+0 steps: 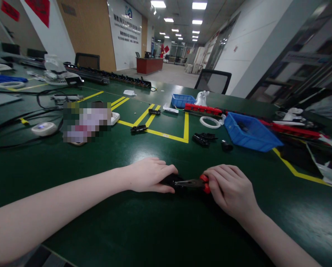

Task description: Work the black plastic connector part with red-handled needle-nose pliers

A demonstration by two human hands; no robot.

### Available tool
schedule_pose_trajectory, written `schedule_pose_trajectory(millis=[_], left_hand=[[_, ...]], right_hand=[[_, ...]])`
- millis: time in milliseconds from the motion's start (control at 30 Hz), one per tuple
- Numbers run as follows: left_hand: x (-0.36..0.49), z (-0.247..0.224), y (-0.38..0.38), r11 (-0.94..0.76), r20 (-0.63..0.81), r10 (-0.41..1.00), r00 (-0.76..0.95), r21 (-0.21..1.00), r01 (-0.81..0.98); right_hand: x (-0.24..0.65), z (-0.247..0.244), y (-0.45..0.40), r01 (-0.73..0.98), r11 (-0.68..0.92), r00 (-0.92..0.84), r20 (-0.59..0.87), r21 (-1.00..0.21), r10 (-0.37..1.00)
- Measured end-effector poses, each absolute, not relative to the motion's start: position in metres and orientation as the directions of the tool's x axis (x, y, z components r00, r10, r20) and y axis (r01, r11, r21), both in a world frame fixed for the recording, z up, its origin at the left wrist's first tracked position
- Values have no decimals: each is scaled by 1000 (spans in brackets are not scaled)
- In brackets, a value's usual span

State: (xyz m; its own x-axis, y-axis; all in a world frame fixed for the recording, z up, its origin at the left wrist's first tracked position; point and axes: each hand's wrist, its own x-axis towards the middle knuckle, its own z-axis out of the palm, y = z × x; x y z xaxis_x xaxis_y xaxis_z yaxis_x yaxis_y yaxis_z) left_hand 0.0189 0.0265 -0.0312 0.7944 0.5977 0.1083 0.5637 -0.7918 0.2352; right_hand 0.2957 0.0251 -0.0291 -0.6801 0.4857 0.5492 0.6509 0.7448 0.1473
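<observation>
On the green table, my left hand is closed round a black part, whose left portion is hidden by my fingers. My right hand grips pliers by their red handles, with the fingers wrapped over most of the grip. The metal jaws point left and reach the black part beside my left fingertips. Whether the jaws are clamped on it is too small to tell.
Beyond my hands lie black parts, a blue bin, a smaller blue bin and a white ring. At the left are a blurred phone, a white oval device and black cables.
</observation>
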Motion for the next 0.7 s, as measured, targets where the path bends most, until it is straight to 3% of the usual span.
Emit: schedule_pose_trajectory(millis=[700], left_hand=[[18,-33,27,-796,141,593,792,251,551]], right_hand=[[298,-28,25,660,733,-681,543,163,492]])
